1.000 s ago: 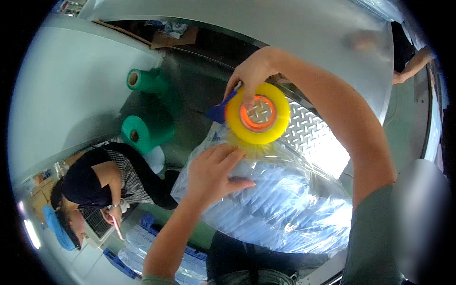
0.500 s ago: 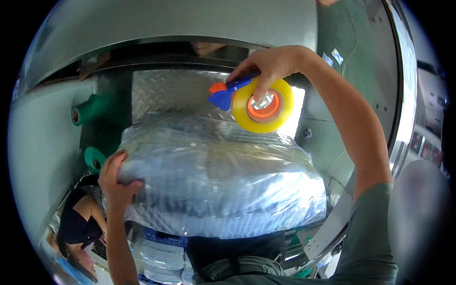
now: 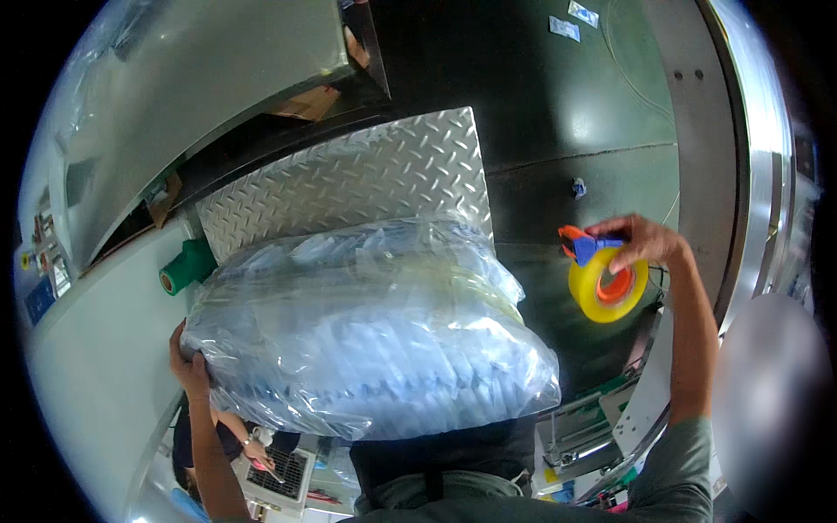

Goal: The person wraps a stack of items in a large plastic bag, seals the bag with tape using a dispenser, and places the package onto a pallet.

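Note:
A large clear plastic bag (image 3: 375, 349), packed with many pale bluish pieces, lies in front of me. Strips of yellowish tape run across it. At its left end my left hand (image 3: 190, 370) grips the bag, thumb on top. Off the bag's right side, my right hand (image 3: 641, 242) is closed on a blue and orange tape dispenser (image 3: 595, 249). The dispenser carries a thick roll of yellow tape (image 3: 581, 292) on an orange hub. It hangs over the dark green floor, apart from the bag.
Beyond the bag is a metal diamond plate (image 3: 375, 170). A green roll (image 3: 187, 266) sits by the left wall. Small packets (image 3: 565, 29) and a crumpled scrap (image 3: 579, 187) lie on the floor. At lower left, another person's hand (image 3: 255, 451) works near a grate.
My right hand has carried the tape dispenser rightward, from over the bag's far edge to beyond its right side. My left hand stays on the bag's left end. The view has turned.

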`<control>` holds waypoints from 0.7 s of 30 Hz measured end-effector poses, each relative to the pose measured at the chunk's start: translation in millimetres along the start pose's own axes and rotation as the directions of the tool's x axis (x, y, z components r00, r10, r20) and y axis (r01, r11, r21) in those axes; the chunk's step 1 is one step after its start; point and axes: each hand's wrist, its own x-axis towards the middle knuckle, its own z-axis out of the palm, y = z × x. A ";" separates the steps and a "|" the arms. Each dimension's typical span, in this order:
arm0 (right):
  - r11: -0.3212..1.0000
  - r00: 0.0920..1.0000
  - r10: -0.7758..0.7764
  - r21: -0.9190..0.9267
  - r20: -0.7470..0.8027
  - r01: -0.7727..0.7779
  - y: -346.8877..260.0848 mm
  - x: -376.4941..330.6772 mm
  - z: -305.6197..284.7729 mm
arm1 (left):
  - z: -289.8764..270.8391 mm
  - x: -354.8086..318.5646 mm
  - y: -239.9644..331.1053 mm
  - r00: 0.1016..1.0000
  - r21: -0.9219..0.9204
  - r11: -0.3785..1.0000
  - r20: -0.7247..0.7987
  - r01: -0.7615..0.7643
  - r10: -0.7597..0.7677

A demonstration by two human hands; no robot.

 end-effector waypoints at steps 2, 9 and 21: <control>0.991 0.995 0.015 0.133 -0.103 -0.001 65.5 -16.4 31.1 | 5.0 4.9 12.1 0.991 0.114 0.985 -0.046 0.128 -0.124; 0.755 0.949 0.001 0.622 -0.315 0.206 194.6 -27.5 291.9 | 1.8 0.0 8.5 0.993 0.127 0.988 -0.084 0.088 -0.078; 0.064 0.957 0.248 0.988 -0.152 0.141 136.8 138.2 627.0 | 0.1 -25.6 25.9 0.970 0.335 0.933 -0.235 0.136 -0.057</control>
